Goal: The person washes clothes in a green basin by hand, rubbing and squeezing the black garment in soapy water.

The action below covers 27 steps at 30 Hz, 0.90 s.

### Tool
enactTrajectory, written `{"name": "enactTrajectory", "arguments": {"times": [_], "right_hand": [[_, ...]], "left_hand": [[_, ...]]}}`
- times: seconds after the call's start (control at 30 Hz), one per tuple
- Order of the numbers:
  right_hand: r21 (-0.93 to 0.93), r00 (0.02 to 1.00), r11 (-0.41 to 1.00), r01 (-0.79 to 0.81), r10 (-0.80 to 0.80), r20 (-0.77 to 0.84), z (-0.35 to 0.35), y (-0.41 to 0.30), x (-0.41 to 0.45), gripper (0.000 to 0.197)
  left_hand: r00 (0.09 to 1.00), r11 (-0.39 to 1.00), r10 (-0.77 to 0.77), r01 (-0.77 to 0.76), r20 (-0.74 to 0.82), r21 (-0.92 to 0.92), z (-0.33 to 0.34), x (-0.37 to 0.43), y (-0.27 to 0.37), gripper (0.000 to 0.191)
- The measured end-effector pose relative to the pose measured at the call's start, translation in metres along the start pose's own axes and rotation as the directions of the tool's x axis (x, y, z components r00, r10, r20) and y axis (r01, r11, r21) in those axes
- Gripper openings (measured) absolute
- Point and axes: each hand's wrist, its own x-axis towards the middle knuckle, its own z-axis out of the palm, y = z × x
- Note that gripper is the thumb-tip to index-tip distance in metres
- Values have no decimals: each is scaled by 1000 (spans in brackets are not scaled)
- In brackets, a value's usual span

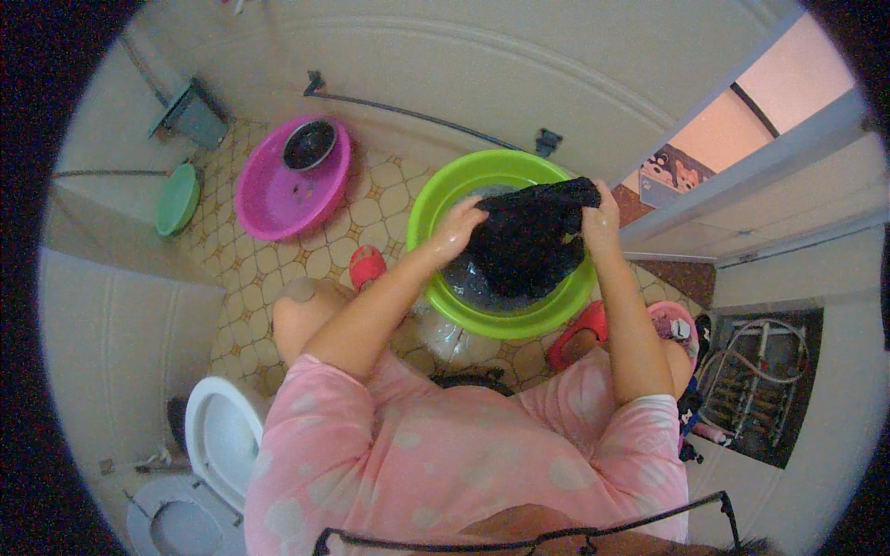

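A dark, wet-looking cloth garment [532, 240] is stretched between my two hands over a lime-green plastic basin [511, 326]. My left hand [459, 226] grips its upper left edge. At the upper right corner, my right hand [601, 212] holds the fabric, with the fingertips partly hidden behind it. Soapy-looking water [466, 281] shows in the basin below the cloth. The lower part of the garment hangs low over the water; whether it dips in I cannot tell.
A magenta basin [278, 208] with a dark bowl [311, 144] stands on the tiled floor [389, 181] at left. A green basin [179, 200] leans near the wall. A toilet [226, 431] is behind left, a pink container [671, 313] with cloth at right. A metal bar [417, 115] runs along the far wall.
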Motion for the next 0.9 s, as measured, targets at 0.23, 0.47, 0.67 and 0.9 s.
{"name": "enactTrajectory", "arguments": {"times": [0.23,0.47,0.67,0.9], "right_hand": [[157,993,985,69,-82,82,-8,-21,-8,35],[684,833,476,-554,318,453,-17,-103,-23,22],[259,720,847,-465,191,667,-23,-65,-17,51],[-446,301,882,154,388,871,15,-54,-41,61]], "left_hand": [[978,998,32,-19,206,-65,4,-10,47,45],[970,918,0,-97,245,384,8,-7,10,43],[938,867,-343,333,41,-370,1,-7,21,28],[885,466,-330,454,327,-759,-14,-8,46,21]]}}
